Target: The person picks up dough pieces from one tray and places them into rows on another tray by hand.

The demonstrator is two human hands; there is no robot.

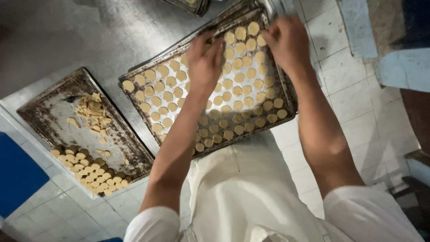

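Arranging pale round dough discs [233, 96] in rows on a dark, worn metal baking tray [134, 74] on the steel counter [67, 36]; left hand [205, 60] and right hand [286, 40] hover over the far rows, blurred, so either grip cannot be told. Remaining gaps seem to need careful, even spacing.

The tray [134, 80] under my hands is thin metal, its rim dark and crusted, its middle worn to a dull pale sheen. The dough rounds [233, 83] on it look matt, soft and floury. The second tray [49, 112] is rougher, blotched brown with baked-on stain. The table [80, 36] is brushed steel with a smeared, faint gloss. My sleeves [371, 215] are plain white cloth. The floor [349, 94] is glazed tile, scuffed.
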